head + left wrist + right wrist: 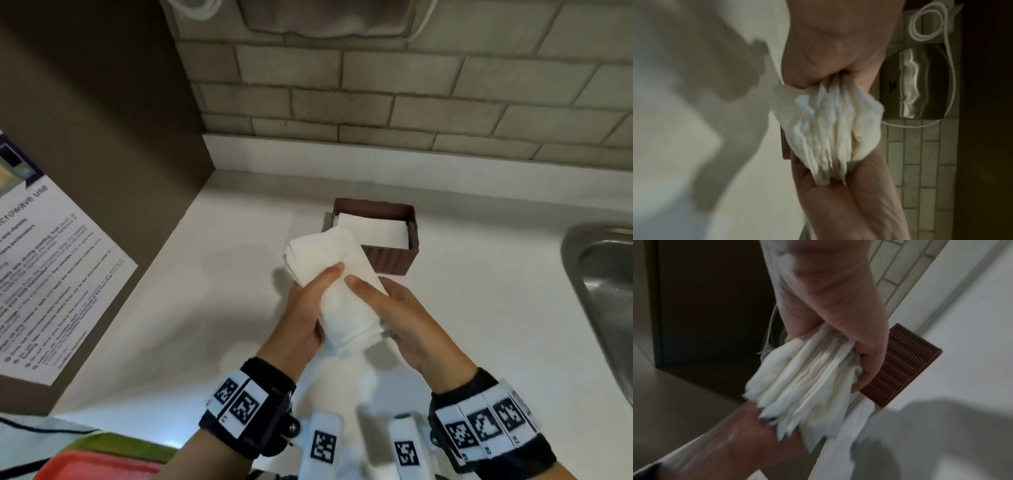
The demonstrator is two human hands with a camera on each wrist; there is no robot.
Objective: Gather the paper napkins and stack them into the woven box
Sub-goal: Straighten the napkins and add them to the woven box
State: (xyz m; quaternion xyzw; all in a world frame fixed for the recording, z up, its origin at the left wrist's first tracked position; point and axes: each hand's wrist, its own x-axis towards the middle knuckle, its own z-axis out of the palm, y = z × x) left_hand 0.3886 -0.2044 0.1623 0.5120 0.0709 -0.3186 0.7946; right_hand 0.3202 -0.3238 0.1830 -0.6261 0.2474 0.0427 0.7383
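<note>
A thick stack of white paper napkins (337, 284) is held above the white counter, just in front of the brown woven box (394, 257). My left hand (308, 308) grips the stack from its left side and my right hand (400, 315) grips it from the right, thumbs lying on top. The box holds a flat layer of white napkins (373, 229). In the left wrist view the fanned napkin edges (828, 133) sit squeezed between both palms. In the right wrist view the napkin stack (807, 379) hangs in front of the ribbed box wall (900, 366).
A steel sink (603, 274) lies at the right edge of the counter. A brown cabinet side with a printed notice (44, 274) stands on the left. A tiled wall (376, 96) runs behind the box. A red tray (96, 466) shows at the lower left.
</note>
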